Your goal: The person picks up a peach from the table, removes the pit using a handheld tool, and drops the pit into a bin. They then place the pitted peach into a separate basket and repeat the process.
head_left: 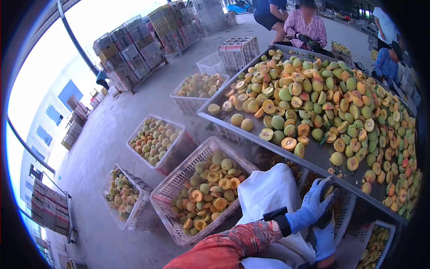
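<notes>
My left hand (312,207), in a light blue knit glove with a dark palm, is bent at the near edge of the metal table (273,145). Its fingers curl round something dark that I cannot make out. Close below it is my right hand (324,238), gloved alike, its fingers partly hidden behind the left. A heap of yellow-green peaches (309,96), many cut in half with orange flesh, covers much of the tabletop. White cloth (271,193) lies over my lap, beside a crate (157,204) of halved peaches.
More crates of peaches (156,141) stand on the floor to the left, one small crate (375,249) at lower right. A person in a pink shirt (307,27) sits across the table; others are behind. Stacked crates (127,54) stand farther back.
</notes>
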{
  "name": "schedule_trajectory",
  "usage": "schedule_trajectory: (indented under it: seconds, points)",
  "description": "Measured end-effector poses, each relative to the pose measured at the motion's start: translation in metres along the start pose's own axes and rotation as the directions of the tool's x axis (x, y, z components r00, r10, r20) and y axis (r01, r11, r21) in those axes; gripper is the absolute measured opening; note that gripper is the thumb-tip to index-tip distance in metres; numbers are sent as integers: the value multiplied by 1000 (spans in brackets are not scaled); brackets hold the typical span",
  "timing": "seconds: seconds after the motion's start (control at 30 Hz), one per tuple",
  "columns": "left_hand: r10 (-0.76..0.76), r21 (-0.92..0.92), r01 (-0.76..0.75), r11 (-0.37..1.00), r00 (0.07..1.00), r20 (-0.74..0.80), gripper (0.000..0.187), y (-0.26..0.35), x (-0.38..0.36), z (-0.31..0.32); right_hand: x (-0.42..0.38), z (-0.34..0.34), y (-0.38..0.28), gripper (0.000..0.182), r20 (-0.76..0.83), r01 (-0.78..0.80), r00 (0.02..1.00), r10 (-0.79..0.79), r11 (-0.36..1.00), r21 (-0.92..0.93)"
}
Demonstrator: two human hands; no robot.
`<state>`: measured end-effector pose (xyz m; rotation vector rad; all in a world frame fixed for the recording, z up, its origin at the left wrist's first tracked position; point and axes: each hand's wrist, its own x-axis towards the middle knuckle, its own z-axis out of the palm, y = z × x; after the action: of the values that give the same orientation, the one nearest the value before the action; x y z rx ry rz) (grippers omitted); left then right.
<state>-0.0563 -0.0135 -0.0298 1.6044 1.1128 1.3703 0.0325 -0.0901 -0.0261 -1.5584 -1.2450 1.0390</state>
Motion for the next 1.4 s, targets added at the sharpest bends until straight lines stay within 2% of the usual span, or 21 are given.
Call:
schedule_trajectory:
  seconds: [0.03, 0.07, 0.1, 0.17, 0.23, 0.33, 0.4, 0.43, 0.47, 0.5, 0.53, 0.57, 0.63, 0.7, 0.73, 0.77, 0.83, 0.9, 1.03, 1.2, 1.4]
  points:
    - [3, 1, -3, 1000, 1000, 1, 41, -4, 6, 3, 5, 1, -3, 35, -28, 313, 948, -318, 943, -108]
    - [-280, -419, 332, 845, 942, 183, 42, -13, 15, 6, 1, -11, -16, 35, -3, 83, 996, -87, 962, -260]
    - [-418, -667, 611, 427, 787, 453, 42, -25, 23, 10, 0, -15, -11, 35, -4, 86, 996, -90, 962, -261]
    - [-413, -606, 702, 375, 711, 569, 39, -42, 30, 14, 1, -29, 7, 51, 21, 107, 993, -117, 793, -600]
    - [-448, -435, 773, 463, 627, 638, 33, -30, 28, 4, 5, -34, 19, 52, 36, 70, 998, -61, 806, -587]
    - [-421, -602, 706, 373, 707, 568, 31, -30, 15, 2, 6, -35, 38, 55, 66, 221, 972, -226, 777, -589]
    - [-400, -724, 635, 272, 758, 515, 33, -35, 7, 3, 2, -26, 28, 52, -45, 110, 992, -118, 984, -139]
    - [-385, -787, 592, 174, 777, 499, 35, -35, 5, 5, 1, -20, 13, 52, -45, 110, 992, -117, 984, -137]
    - [-371, -838, 541, 73, 795, 481, 37, -35, 3, 7, 1, -15, -6, 43, -72, -38, 996, 49, 988, 148]
    - [-369, -837, 541, 74, 795, 481, 37, -34, 2, 6, 0, -12, -21, 34, -50, -173, 976, 213, 890, 422]
    - [-333, -790, 596, 146, 781, 528, 41, -32, 0, 5, -2, -11, -28, 32, -47, -193, 969, 242, 862, 469]
    - [-301, -734, 642, 221, 761, 575, 44, -31, -2, 3, 3, -13, -17, 32, -47, -192, 969, 242, 860, 473]
    - [-380, -453, 778, 436, 615, 690, 55, -30, 3, -9, 14, -18, 15, 34, -208, 61, 978, 20, 925, 375]
    - [-450, -361, 870, 337, 485, 750, 53, -20, 7, -22, 12, -32, -6, 35, -86, -107, 985, 147, 927, 360]
    - [-446, -396, 854, 338, 516, 731, 51, -17, 10, -25, 9, -40, -15, 33, -37, -195, 976, 216, 932, 306]
    - [-484, -415, 831, 369, 553, 678, 47, -12, 13, -29, 13, -40, 20, 33, -203, 172, 964, -172, 985, -20]
    - [-505, -513, 807, 293, 586, 633, 43, -12, 19, -36, 5, -45, 9, 36, -207, 61, 970, -129, 950, -306]
    - [-512, -492, 804, 333, 592, 622, 40, -13, 22, -41, -4, -43, 1, 43, -89, 160, 963, -253, 808, -567]
    - [-495, -393, 806, 442, 585, 643, 42, -15, 21, -38, -10, -29, 9, 46, -18, 157, 973, -231, 713, -684]
    - [-407, -377, 651, 659, 730, 549, 39, -12, 13, -29, -7, -26, 10, 56, 60, 221, 952, -301, 535, -815]
    - [-411, -400, 636, 660, 751, 517, 33, 5, 13, -32, -6, -20, 16, 47, 99, 248, 936, -339, 434, -866]
